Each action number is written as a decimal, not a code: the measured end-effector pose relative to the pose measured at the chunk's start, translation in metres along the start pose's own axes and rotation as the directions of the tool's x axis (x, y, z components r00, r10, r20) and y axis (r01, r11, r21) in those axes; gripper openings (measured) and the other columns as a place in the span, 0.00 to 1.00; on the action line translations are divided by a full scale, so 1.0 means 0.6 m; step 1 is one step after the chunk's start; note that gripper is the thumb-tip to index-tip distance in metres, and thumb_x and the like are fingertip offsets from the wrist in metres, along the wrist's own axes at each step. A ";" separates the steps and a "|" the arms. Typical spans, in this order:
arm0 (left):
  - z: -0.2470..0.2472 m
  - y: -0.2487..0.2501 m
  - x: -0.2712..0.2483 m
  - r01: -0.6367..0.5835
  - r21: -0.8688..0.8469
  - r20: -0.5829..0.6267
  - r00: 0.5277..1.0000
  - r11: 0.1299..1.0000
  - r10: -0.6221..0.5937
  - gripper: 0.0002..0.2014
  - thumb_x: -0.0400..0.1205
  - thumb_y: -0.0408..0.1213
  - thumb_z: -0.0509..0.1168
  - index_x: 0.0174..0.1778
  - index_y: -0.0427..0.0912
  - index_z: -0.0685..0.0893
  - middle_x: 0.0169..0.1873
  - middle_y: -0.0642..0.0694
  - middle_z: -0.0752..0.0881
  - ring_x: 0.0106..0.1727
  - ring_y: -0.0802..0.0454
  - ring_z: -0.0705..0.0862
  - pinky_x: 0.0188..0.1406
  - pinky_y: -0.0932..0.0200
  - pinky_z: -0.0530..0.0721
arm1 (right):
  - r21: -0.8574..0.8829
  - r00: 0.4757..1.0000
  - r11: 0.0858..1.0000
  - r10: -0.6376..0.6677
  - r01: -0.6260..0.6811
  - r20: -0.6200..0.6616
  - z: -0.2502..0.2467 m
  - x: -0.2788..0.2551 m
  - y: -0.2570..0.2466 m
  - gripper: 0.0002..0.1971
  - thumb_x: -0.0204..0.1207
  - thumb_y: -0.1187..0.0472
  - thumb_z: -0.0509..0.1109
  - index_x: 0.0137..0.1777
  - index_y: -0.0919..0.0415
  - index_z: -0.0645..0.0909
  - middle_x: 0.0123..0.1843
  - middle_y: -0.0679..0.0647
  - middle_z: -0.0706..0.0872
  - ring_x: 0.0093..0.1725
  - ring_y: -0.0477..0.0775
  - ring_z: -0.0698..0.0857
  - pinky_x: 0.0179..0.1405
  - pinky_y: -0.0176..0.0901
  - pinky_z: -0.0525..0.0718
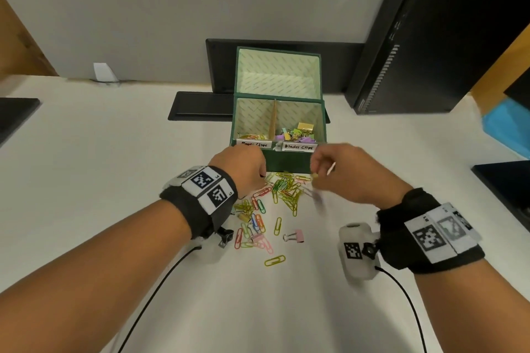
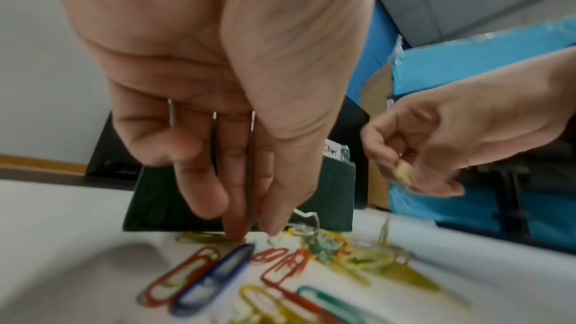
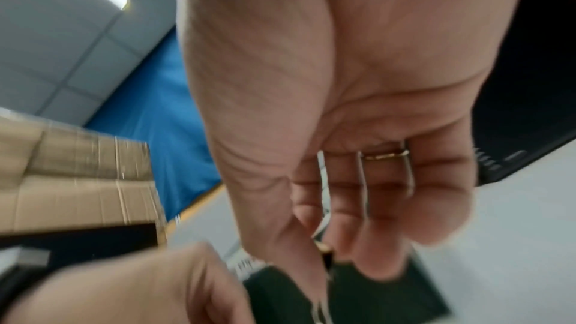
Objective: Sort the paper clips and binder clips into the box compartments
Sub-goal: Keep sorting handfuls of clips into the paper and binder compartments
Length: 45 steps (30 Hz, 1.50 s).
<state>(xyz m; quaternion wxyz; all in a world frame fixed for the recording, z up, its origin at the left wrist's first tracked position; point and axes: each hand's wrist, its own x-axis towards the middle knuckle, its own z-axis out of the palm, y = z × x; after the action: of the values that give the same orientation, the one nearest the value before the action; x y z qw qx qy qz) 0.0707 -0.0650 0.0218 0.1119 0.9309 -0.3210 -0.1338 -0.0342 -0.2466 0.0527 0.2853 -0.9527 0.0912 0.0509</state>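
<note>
Nearest the head camera, both forearms wear black wrist bands with printed markers, and between them a scatter of paper clips lies on the white table, just in front of the green box.

On the left, the left hand reaches down with its fingers nearly straight; in the left wrist view its fingertips touch the table at the far edge of the scatter, beside a red and a blue clip. It seems to press or drag a clip, with nothing visibly enclosed. The box's left compartment, labelled for paper clips, holds only a few.

Below the middle of the scatter, two pink binder clips lie unsorted among the paper clips.

On the right, the right hand hovers above the pile with its fingers curled, pinching a small gold binder clip between thumb and fingertips; blur hides the exact grip. The right compartment, labelled for binder clips, already holds a heap of them.

To do this step well, I would carry the gold clip over the front wall to the right of the cardboard divider and release it low, so it cannot bounce across. The left hand does best sliding one paper clip free of the tangle before lifting.
</note>
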 end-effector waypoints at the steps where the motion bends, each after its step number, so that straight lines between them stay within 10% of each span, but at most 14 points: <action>1: -0.004 -0.001 -0.004 -0.010 -0.073 -0.009 1.000 0.997 0.009 0.06 0.78 0.40 0.70 0.48 0.50 0.91 0.46 0.52 0.89 0.47 0.52 0.85 0.49 0.58 0.83 | 0.064 0.996 0.997 -0.031 0.037 -0.087 -0.011 0.002 -0.010 0.07 0.73 0.64 0.77 0.44 0.53 0.82 0.41 0.53 0.88 0.42 0.52 0.86 0.36 0.34 0.79; 6: -0.030 0.001 -0.028 -0.052 -0.384 -0.149 0.989 0.922 -0.007 0.09 0.76 0.36 0.73 0.51 0.51 0.90 0.38 0.54 0.89 0.42 0.57 0.86 0.48 0.58 0.85 | 0.187 0.875 0.966 -0.066 0.176 -0.479 -0.047 0.046 -0.045 0.05 0.76 0.60 0.73 0.48 0.53 0.81 0.42 0.51 0.87 0.40 0.48 0.86 0.38 0.39 0.85; 10: -0.063 0.012 -0.040 -0.125 -0.530 -0.283 0.958 0.838 -0.036 0.10 0.74 0.39 0.75 0.48 0.52 0.84 0.34 0.54 0.89 0.34 0.62 0.85 0.36 0.63 0.80 | 0.020 0.932 0.999 -0.020 0.029 -0.361 -0.034 0.087 -0.024 0.04 0.76 0.53 0.75 0.47 0.52 0.86 0.44 0.45 0.88 0.46 0.48 0.87 0.43 0.38 0.83; 17: -0.083 0.039 -0.013 -0.215 -0.430 -0.508 0.861 0.877 -0.038 0.07 0.75 0.46 0.74 0.43 0.54 0.83 0.37 0.59 0.87 0.34 0.64 0.81 0.40 0.61 0.82 | 0.174 0.868 0.982 0.021 0.076 -0.496 -0.013 0.039 -0.005 0.03 0.80 0.55 0.69 0.48 0.49 0.85 0.43 0.40 0.86 0.44 0.40 0.84 0.37 0.32 0.79; 23: -0.043 0.053 0.010 -0.139 -0.250 -0.275 0.959 0.958 0.067 0.18 0.77 0.44 0.73 0.63 0.57 0.81 0.55 0.56 0.86 0.52 0.55 0.84 0.55 0.53 0.83 | 0.158 0.994 0.987 -0.017 0.034 -0.104 0.009 -0.021 0.000 0.03 0.78 0.51 0.73 0.49 0.44 0.86 0.44 0.42 0.88 0.40 0.40 0.85 0.37 0.29 0.77; 31: -0.049 -0.001 -0.038 -0.023 -0.198 -0.200 0.980 0.980 -0.018 0.07 0.76 0.39 0.72 0.43 0.56 0.83 0.36 0.57 0.84 0.42 0.54 0.83 0.44 0.56 0.81 | -0.029 0.945 1.000 0.011 -0.002 0.326 0.050 -0.040 0.003 0.13 0.65 0.47 0.83 0.49 0.43 0.88 0.43 0.41 0.88 0.44 0.43 0.85 0.47 0.43 0.85; 39: -0.027 -0.065 -0.073 0.164 -0.065 -0.015 0.986 0.984 -0.166 0.04 0.77 0.44 0.72 0.44 0.55 0.84 0.40 0.56 0.81 0.46 0.50 0.83 0.45 0.57 0.79 | -0.113 0.988 0.981 0.154 -0.156 -0.026 0.049 -0.010 0.026 0.12 0.68 0.52 0.82 0.34 0.55 0.81 0.35 0.48 0.85 0.37 0.51 0.83 0.34 0.43 0.77; 45: -0.006 -0.059 -0.065 0.164 -0.030 0.091 0.983 0.986 -0.160 0.12 0.74 0.52 0.74 0.51 0.56 0.84 0.49 0.55 0.84 0.51 0.51 0.83 0.53 0.51 0.83 | -0.115 0.980 0.974 0.195 -0.197 -0.023 0.049 0.016 0.043 0.13 0.67 0.52 0.82 0.52 0.46 0.88 0.50 0.48 0.87 0.50 0.53 0.85 0.52 0.47 0.84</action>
<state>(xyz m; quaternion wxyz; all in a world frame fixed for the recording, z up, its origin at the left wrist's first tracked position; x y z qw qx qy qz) 0.0625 -0.0129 0.0215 0.1037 0.9449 -0.2463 -0.1892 -0.0317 -0.2528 0.0129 0.2221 -0.9544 0.1834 0.0785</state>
